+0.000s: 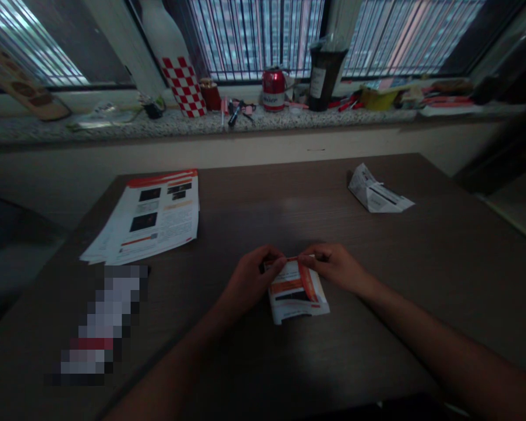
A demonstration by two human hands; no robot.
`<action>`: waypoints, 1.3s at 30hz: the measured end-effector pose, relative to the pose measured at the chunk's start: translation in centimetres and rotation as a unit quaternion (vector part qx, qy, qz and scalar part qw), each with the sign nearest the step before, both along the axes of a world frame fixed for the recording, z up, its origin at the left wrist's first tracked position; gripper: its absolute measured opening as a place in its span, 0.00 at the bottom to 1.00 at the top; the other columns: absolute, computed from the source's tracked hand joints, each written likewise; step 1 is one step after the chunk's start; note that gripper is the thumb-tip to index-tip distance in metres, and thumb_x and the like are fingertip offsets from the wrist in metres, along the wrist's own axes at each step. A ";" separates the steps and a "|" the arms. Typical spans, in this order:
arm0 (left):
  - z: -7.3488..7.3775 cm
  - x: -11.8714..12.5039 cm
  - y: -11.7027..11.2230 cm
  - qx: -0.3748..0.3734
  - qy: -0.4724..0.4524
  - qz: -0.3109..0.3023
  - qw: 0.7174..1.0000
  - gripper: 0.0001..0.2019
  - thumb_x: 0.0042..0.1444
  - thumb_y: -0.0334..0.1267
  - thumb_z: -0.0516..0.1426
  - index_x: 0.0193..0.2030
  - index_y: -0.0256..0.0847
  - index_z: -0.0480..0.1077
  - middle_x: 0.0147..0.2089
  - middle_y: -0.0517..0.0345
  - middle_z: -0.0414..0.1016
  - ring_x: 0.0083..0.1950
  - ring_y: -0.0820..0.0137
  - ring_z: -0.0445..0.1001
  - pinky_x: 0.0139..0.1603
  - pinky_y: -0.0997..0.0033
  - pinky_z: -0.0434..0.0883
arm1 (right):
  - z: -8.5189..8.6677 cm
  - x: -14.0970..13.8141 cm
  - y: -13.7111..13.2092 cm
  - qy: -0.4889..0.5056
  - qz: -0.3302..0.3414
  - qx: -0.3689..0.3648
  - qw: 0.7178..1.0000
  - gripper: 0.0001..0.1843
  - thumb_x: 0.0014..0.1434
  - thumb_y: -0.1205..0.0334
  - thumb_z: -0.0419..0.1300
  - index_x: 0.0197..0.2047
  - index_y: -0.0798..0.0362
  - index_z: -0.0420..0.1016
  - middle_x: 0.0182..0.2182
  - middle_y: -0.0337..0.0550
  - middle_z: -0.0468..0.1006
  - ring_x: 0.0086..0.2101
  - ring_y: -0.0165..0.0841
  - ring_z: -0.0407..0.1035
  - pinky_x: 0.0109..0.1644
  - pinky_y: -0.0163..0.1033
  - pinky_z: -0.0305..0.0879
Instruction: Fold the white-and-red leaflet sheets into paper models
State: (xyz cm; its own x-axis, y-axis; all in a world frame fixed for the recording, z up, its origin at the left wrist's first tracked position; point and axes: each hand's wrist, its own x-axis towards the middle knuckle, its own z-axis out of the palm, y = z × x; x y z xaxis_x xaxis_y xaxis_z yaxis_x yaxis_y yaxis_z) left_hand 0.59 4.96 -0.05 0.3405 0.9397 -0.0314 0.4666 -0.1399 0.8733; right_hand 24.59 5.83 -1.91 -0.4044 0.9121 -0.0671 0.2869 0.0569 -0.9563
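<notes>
A folded sheet of printed paper (296,287), white with orange and red bands, lies on the dark table (263,216) in front of me. My left hand (256,275) pinches its upper left corner between thumb and fingers. At the upper right edge, my right hand (331,263) grips the same sheet, its fingers closed on the paper. Both thumbs rest along the top edge, close together. The lower end of the sheet is free and curls a little. My fingers hide part of the top edge.
A stack of printed sheets (162,216) lies at the table's left. Below it is a pixelated, blurred-out object (100,327). A folded paper shape (379,196) stands at the back right. The windowsill (127,131) holds a red can (274,90), a dark cup (326,76) and a checkered vase (184,85).
</notes>
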 end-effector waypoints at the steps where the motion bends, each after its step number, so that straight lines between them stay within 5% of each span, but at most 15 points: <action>1: 0.0 0.0 0.0 0.002 0.002 -0.002 1.000 0.12 0.67 0.46 0.57 0.40 0.42 0.77 0.39 0.56 0.82 0.38 0.64 0.77 0.40 0.67 0.70 | 0.1 0.2 0.1 0.006 0.013 -0.013 1.000 0.16 0.68 0.47 0.62 0.40 0.50 0.84 0.37 0.42 0.86 0.38 0.38 0.80 0.43 0.42 0.74; 8: 0.1 -0.3 0.1 -0.005 0.001 -0.014 1.000 0.12 0.68 0.46 0.57 0.41 0.42 0.77 0.39 0.55 0.82 0.39 0.64 0.79 0.39 0.67 0.72 | 0.6 1.5 0.6 0.032 0.113 -0.061 0.991 0.21 0.71 0.43 0.58 0.50 0.49 0.84 0.44 0.42 0.87 0.43 0.38 0.80 0.51 0.46 0.75; 12: -0.1 -0.4 0.2 -0.006 -0.001 -0.018 1.000 0.13 0.68 0.47 0.57 0.41 0.41 0.77 0.39 0.55 0.82 0.39 0.64 0.79 0.39 0.67 0.72 | 0.6 1.7 0.8 0.035 0.113 -0.060 0.991 0.21 0.72 0.44 0.57 0.51 0.50 0.83 0.43 0.42 0.86 0.42 0.37 0.79 0.49 0.44 0.75; 19: -0.4 -0.4 0.5 0.011 0.009 -0.019 1.000 0.13 0.68 0.48 0.56 0.41 0.42 0.76 0.39 0.56 0.82 0.39 0.64 0.79 0.40 0.67 0.71 | 0.1 1.3 0.7 0.022 0.099 0.003 0.995 0.17 0.74 0.49 0.55 0.55 0.49 0.78 0.48 0.43 0.83 0.48 0.38 0.78 0.54 0.45 0.74; 23: -0.6 -0.5 0.8 0.020 0.029 0.002 0.999 0.12 0.67 0.46 0.56 0.40 0.42 0.76 0.39 0.56 0.82 0.40 0.63 0.79 0.41 0.66 0.71 | -0.5 0.9 0.7 0.002 0.033 0.046 0.998 0.18 0.74 0.51 0.55 0.60 0.48 0.74 0.49 0.45 0.83 0.45 0.38 0.79 0.50 0.45 0.75; 27: -1.1 -1.1 1.3 0.070 0.083 0.053 0.993 0.08 0.68 0.42 0.57 0.40 0.43 0.75 0.40 0.56 0.81 0.41 0.63 0.78 0.46 0.65 0.72 | -0.5 1.2 0.7 -0.062 -0.031 0.153 0.986 0.18 0.73 0.52 0.57 0.62 0.46 0.74 0.56 0.48 0.80 0.53 0.42 0.76 0.57 0.50 0.73; 32: -1.4 -1.5 1.7 0.164 0.160 0.057 0.972 0.08 0.69 0.39 0.56 0.39 0.42 0.73 0.42 0.53 0.76 0.44 0.61 0.76 0.46 0.64 0.71 | 0.6 1.5 0.3 -0.108 0.035 0.250 0.962 0.18 0.74 0.55 0.56 0.63 0.46 0.73 0.59 0.50 0.78 0.58 0.43 0.73 0.64 0.54 0.68; 39: -1.6 -1.7 2.0 0.196 0.281 0.054 0.938 0.09 0.71 0.41 0.56 0.40 0.41 0.73 0.41 0.51 0.73 0.43 0.59 0.73 0.45 0.62 0.70 | 0.3 1.5 0.2 -0.144 0.090 0.278 0.945 0.21 0.70 0.52 0.64 0.63 0.45 0.74 0.58 0.51 0.77 0.60 0.45 0.70 0.65 0.56 0.67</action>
